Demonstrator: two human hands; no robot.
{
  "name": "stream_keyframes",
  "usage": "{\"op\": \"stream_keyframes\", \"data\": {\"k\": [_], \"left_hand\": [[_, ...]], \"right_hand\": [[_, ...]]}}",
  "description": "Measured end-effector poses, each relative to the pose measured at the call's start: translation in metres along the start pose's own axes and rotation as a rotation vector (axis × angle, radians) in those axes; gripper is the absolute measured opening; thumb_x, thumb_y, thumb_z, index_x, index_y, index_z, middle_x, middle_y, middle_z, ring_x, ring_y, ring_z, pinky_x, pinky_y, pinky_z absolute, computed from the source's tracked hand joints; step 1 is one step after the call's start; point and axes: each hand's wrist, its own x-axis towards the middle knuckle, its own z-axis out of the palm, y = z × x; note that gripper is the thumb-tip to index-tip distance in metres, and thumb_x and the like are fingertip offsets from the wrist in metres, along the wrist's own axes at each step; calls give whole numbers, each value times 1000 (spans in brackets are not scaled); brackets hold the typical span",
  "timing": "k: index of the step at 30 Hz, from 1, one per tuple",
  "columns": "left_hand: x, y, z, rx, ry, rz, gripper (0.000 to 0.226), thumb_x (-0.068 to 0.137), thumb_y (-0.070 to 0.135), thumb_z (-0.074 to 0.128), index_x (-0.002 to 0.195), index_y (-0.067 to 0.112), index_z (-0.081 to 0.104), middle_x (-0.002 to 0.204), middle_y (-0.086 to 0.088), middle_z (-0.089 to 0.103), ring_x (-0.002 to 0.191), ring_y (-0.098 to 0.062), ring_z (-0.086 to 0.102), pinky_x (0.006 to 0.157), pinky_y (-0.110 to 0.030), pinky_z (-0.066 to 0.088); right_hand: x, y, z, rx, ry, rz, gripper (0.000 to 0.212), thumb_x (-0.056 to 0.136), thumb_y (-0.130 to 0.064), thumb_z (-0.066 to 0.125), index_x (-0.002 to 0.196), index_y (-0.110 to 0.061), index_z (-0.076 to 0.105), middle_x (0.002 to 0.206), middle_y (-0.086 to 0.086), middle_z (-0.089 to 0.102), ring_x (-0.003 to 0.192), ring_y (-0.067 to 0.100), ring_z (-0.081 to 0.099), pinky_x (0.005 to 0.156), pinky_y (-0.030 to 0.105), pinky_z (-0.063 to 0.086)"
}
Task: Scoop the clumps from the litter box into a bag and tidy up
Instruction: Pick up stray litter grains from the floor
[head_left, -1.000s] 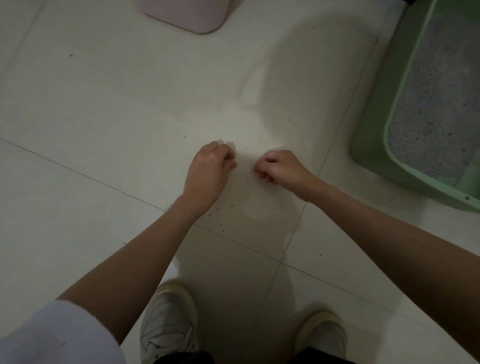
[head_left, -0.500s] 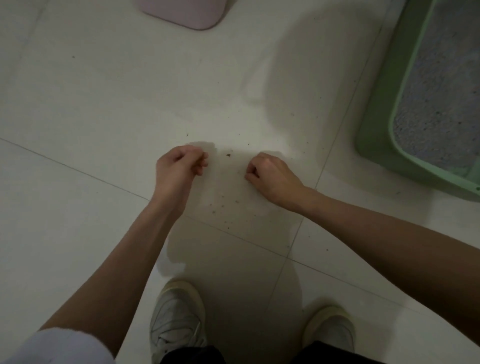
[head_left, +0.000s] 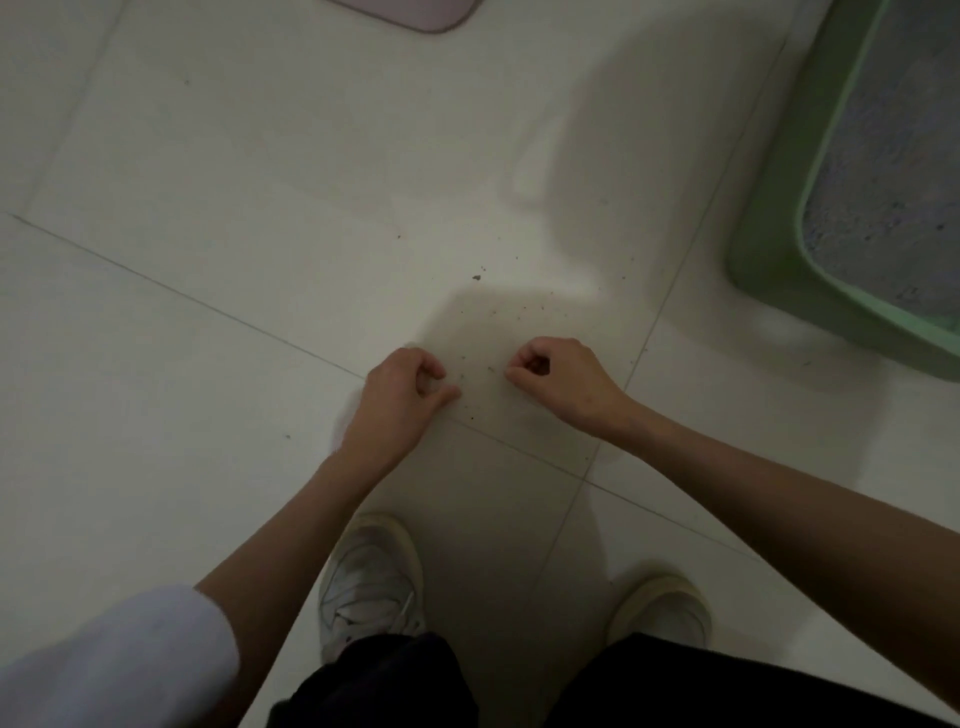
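Both hands hover low over the pale tiled floor (head_left: 208, 260), probably to pick up spilled grit. The left hand (head_left: 402, 392) has its fingers curled and thumb extended; the right hand (head_left: 558, 379) is loosely fisted. Whether either pinches anything cannot be told. One green plastic litter box (head_left: 769, 249) holding grey litter stands well to the right. Scattered dark litter crumbs (head_left: 476, 278) lie between and beyond the hands. Two white shoes (head_left: 369, 577) are planted below.

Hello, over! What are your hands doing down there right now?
Left hand and right hand curled low over white tiled floor. Grey litter crumbs scattered there. Green plastic litter box off right. Nothing blocking.
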Motion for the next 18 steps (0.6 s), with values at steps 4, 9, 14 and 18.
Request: {"op": "stream_keyframes", "data": {"k": [4, 9, 14, 18], "left_hand": [[-1, 2, 6, 61, -7, 11, 16, 74, 17, 74, 82, 8, 63, 77, 3, 49, 71, -11, 43, 64, -15, 27], [-1, 3, 1, 52, -24, 10, 13, 77, 19, 72, 76, 10, 63, 68, 7, 46, 68, -12, 43, 61, -17, 27], [-1, -1, -29, -451, 22, -221, 11, 82, 8, 65, 73, 11, 61, 67, -1, 58, 55, 0, 52, 56, -13, 43], [2, -6, -41, -704, 35, -351, 17, 85, -4, 53, 76, 7, 63, 70, -9, 59, 59, -11, 55, 56, -16, 46]], "right_hand": [[-5, 2, 11, -11, 73, 9, 13, 90, -17, 56, 94, -9, 66, 93, 0, 62, 82, 9, 52, 71, 17, 40], [3, -14, 15, -171, 34, -171, 13, 90, -16, 56, 96, -7, 63, 100, 5, 59, 87, 17, 55, 80, 25, 43], [14, -22, 32, -284, -19, -244, 16, 90, -18, 56, 101, -7, 58, 107, 8, 55, 98, 21, 54, 85, 28, 41], [17, -22, 34, -411, -57, -296, 16, 93, -16, 51, 99, -4, 57, 107, 11, 55, 99, 25, 50, 83, 30, 38]]}}
